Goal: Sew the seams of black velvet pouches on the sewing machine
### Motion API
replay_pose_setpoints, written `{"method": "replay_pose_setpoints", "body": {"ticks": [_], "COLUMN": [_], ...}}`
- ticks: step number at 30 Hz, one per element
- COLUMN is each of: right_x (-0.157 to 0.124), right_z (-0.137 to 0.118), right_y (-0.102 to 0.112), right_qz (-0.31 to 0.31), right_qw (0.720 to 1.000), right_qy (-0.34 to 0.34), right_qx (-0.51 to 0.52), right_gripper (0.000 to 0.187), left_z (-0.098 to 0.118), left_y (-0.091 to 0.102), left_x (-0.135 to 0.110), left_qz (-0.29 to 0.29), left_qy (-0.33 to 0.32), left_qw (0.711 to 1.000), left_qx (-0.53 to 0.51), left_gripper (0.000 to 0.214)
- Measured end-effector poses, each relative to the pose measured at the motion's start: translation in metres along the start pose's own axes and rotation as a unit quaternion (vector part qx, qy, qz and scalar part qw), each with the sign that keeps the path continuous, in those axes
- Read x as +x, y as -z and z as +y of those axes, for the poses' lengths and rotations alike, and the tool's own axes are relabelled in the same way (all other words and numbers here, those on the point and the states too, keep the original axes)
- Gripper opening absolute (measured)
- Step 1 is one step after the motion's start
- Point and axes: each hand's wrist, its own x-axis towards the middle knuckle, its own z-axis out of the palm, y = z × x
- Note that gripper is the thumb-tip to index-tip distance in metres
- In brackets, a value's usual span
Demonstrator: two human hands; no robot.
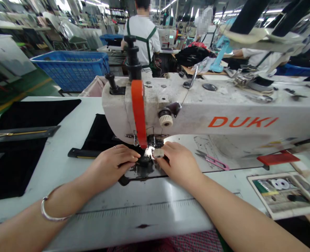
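Note:
A white DUKI sewing machine (pixel 223 112) stands on the pale table (pixel 149 210). My left hand (pixel 110 164) rests beside the needle area, its fingers pinched on a small black piece (pixel 143 161) under the presser foot. My right hand (pixel 178 161) is on the other side of the needle, fingers curled on the same black piece. An orange guard (pixel 139 112) hangs down the machine's head above both hands. A silver bangle (pixel 50 210) is on my left wrist.
Black fabric (pixel 18 147) with a zipper strip (pixel 21 133) lies at the left. Pink thread snips (pixel 212 160) lie right of my hands, a parts tray (pixel 283 192) at far right. A blue crate (pixel 71 68) and other people working are behind.

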Motion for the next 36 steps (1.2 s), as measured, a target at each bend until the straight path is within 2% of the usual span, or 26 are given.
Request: {"method": "replay_pose_setpoints", "body": {"ticks": [5,9,14,17,19,21,23,28,36], "right_x": [0.000,0.001,-0.002,-0.004,-0.005,-0.005,-0.005,-0.006,-0.009], "right_z": [0.004,0.011,0.012,0.006,0.001,-0.003,-0.004,-0.005,-0.007], "right_y": [-0.003,-0.002,-0.001,-0.004,-0.008,-0.012,-0.016,-0.018,-0.017], "right_qz": [0.013,0.006,0.002,0.035,0.031,0.004,-0.014,0.006,0.010], "right_qw": [0.999,0.999,0.999,0.998,0.993,0.990,0.989,0.989,0.990], "right_qy": [0.009,-0.008,0.003,0.048,0.079,0.088,0.084,0.088,0.096], "right_qx": [-0.031,-0.053,-0.050,0.032,0.085,0.111,0.120,0.121,0.100], "right_gripper": [0.023,0.027,0.042,0.024,0.011,0.017,0.016,0.011,0.007], "left_z": [0.012,0.008,0.005,0.012,0.018,0.023,0.026,0.029,0.030], "left_y": [-0.004,-0.003,-0.004,-0.007,-0.009,-0.011,-0.012,-0.013,-0.012], "left_x": [0.000,0.003,0.004,0.004,0.004,0.004,0.004,0.004,0.005], "left_qz": [0.002,0.009,0.000,0.002,0.008,0.021,0.041,0.051,0.051], "left_qy": [0.043,0.054,0.052,0.044,0.041,0.044,0.048,0.023,0.040], "left_qw": [0.999,0.997,0.999,0.999,0.999,0.999,0.997,0.996,0.997], "left_qx": [0.018,0.055,0.015,0.000,0.005,0.020,0.048,0.073,0.042], "left_gripper": [0.014,0.023,0.017,0.013,0.012,0.011,0.013,0.015,0.014]}}
